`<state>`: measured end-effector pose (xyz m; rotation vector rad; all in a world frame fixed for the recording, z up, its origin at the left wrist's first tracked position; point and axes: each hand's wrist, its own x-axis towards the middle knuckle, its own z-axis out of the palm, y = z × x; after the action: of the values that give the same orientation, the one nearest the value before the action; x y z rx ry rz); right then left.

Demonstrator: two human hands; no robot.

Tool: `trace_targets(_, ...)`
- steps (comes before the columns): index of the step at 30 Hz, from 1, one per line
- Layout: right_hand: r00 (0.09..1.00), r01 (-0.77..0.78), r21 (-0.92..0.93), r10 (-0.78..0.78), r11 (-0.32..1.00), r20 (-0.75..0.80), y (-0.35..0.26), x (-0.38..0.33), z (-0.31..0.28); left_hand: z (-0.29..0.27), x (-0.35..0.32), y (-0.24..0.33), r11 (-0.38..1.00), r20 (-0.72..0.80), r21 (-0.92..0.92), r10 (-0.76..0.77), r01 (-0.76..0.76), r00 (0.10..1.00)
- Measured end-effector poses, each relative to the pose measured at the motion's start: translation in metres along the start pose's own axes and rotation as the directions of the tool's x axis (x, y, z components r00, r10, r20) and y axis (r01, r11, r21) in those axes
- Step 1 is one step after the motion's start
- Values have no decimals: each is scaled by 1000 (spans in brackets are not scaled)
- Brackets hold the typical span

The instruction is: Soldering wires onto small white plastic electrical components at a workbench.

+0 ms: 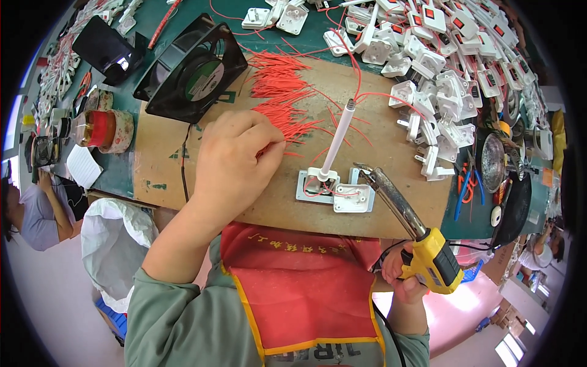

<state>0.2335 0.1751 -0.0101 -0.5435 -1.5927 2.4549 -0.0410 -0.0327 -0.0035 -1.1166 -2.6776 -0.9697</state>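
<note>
My left hand is closed in a pinch at the near edge of a pile of short red wires. A bit of red shows between its fingers; the fingertips are partly hidden. At the right, my right hand is wrapped around the yellow and black grip of a soldering gun. The gun's metal tip points up and left, near a small metal fixture. An opened white plastic housing sits on that fixture. From it a white tube stands tilted, with red wire coming out of its top.
A black fan stands behind my left hand on the brown board. White plastic housings are heaped at the back right. Pliers lie on the right, a jar at the left. A white-lined bin stands below the table edge; people sit farther off.
</note>
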Motion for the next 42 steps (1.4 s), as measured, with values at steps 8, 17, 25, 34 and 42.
trace_targets(8, 999, -31, 1, 31, 1000, -6, 3, -7, -1, -1, -7, 0, 997, -69, 16, 73, -73, 995)
trace_targets(17, 995, 25, -93, -16, 995, 94, 14, -19, -11, -3, -40, 27, 951, -58, -191, 238, -245, 970)
trace_targets(25, 989, -55, 75, 44, 996, 138, 23, -30, -26, 8, -50, 30, 898, -43, -137, 416, -418, 908)
trace_targets(34, 999, -27, 184, 22, 983, 33, 32, -39, -22, 10, -60, 30, 932, 5, -98, 351, -349, 937)
trace_targets(42, 994, -85, 124, 75, 989, 80, 24, -29, -18, 28, -56, 35, 921, -119, -44, 381, -388, 917)
